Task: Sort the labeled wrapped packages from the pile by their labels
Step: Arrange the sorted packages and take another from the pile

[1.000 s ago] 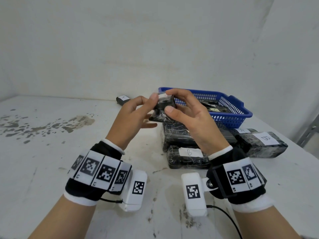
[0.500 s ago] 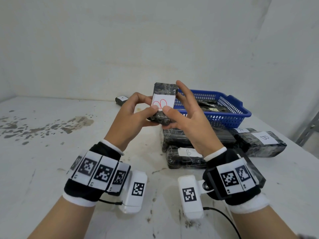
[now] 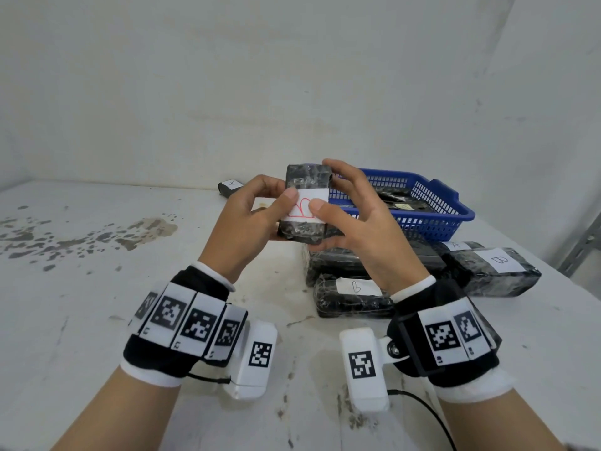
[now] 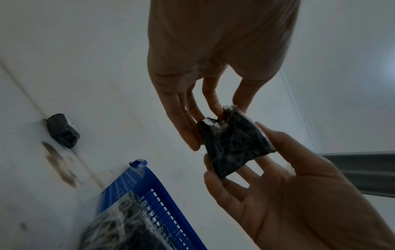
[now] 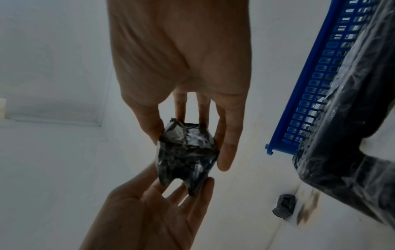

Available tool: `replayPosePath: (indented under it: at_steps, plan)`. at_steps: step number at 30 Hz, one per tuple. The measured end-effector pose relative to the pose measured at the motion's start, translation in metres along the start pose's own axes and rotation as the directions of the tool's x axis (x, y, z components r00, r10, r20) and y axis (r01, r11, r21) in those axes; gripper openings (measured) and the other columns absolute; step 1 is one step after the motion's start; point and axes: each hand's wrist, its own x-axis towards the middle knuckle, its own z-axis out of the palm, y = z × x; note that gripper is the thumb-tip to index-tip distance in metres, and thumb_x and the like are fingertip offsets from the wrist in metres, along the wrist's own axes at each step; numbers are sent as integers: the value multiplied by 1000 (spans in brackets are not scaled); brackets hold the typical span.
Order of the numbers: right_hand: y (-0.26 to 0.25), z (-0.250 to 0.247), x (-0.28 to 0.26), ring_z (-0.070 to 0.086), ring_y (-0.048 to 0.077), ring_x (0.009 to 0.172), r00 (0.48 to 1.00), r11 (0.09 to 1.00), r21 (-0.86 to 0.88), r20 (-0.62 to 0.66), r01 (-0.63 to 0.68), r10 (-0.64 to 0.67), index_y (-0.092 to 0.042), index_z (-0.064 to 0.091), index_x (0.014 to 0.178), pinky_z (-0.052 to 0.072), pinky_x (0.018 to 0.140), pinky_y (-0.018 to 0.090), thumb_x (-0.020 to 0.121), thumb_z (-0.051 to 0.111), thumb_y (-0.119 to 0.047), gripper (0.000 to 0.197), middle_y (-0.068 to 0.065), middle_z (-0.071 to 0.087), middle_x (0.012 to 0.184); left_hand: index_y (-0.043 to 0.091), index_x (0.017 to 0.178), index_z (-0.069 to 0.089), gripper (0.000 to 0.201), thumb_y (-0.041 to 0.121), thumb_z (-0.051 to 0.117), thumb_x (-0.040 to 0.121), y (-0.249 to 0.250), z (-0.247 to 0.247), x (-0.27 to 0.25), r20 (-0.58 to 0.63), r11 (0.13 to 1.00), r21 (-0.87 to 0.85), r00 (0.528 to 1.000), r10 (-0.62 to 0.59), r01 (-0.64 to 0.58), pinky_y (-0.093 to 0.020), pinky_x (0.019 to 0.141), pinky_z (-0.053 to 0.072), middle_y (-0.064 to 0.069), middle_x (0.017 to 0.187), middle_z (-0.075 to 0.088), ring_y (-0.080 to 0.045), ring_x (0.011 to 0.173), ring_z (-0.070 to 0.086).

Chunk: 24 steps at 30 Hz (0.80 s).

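I hold a small black wrapped package [image 3: 307, 177] upright above the table, its white label [image 3: 305, 208] with a red B-like mark facing me. My left hand [image 3: 276, 196] pinches its left side, thumb on the label. My right hand [image 3: 331, 193] pinches the right side, thumb on the label and fingers behind. The left wrist view shows the package [image 4: 233, 143] between both hands' fingertips, as does the right wrist view [image 5: 188, 155]. Below lies the pile: a package labelled B [image 3: 354, 297], another B package [image 3: 494, 271], and one whose label looks like an A [image 3: 455, 245].
A blue plastic basket [image 3: 448, 206] holding wrapped packages stands at the back right, behind the pile. One small labelled package [image 3: 231, 187] lies alone by the back wall. The white table [image 3: 97, 304] has dark stains at the left. A cable [image 3: 432, 415] trails near my right wrist.
The package was turned from lying low between my hands to upright with its label toward me, and lifted slightly. Both hands kept hold of it.
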Motion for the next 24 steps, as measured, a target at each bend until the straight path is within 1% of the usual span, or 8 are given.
replayPosePath:
  at_steps: [5,9,14,16,18,20,22,24]
  plan:
    - [3,-1,2,63,26,119,1000,999,-28,-18,25,-25,-31,58,128,62,80,50,91,73,-20,42,0,56,134,12,82,52,13,11,56,94,-1,-2,1,19,1000,-7,1000,-9,9,-21,54,53,1,84,55,2,59,58]
    - [4,-2,2,66,28,114,999,998,-54,-30,40,-42,-29,62,122,60,86,52,89,74,-23,35,1,57,130,13,83,51,13,13,56,95,-3,-2,2,30,999,39,1000,0,-1,-22,54,52,3,83,55,1,60,59]
    - [1,-2,1,72,33,93,1000,1000,-24,-18,3,-3,-22,60,101,62,74,44,89,73,-18,19,12,63,119,11,93,55,7,17,54,97,-4,-1,2,18,994,108,1000,25,-26,-16,55,47,3,83,57,2,58,55]
    - [-1,-2,0,71,30,87,1000,1000,-11,3,-29,29,-17,56,92,62,68,38,89,72,-13,17,16,64,110,11,95,58,9,17,51,98,-4,0,0,27,988,147,999,47,-51,-10,55,45,3,83,58,5,57,54]
    - [1,-2,0,71,30,87,999,999,-1,-11,-42,42,-15,53,88,62,68,40,90,71,-10,19,21,62,109,12,99,61,14,21,51,98,-3,2,-1,36,987,153,998,45,-50,-9,55,46,2,83,59,5,59,55]
    - [1,-1,1,71,31,91,998,999,41,-60,-18,21,-18,52,91,62,72,45,92,68,-7,19,21,60,110,16,106,61,19,29,53,95,-4,2,-1,57,991,137,998,-3,-4,-15,64,53,0,91,61,4,66,60]
    - [0,-1,2,70,34,97,995,995,99,-100,12,-2,-26,54,106,62,78,49,94,64,-4,27,22,60,114,19,115,57,25,30,58,92,-4,2,-1,84,993,93,993,-83,75,-33,77,60,-8,103,63,-11,81,66]
    - [0,-1,2,70,34,101,997,996,92,-75,11,-5,-36,54,121,61,83,49,96,61,-6,40,21,61,116,16,120,54,30,22,61,92,-4,3,-1,59,995,40,994,-95,93,-41,79,60,-15,107,62,-25,89,68]
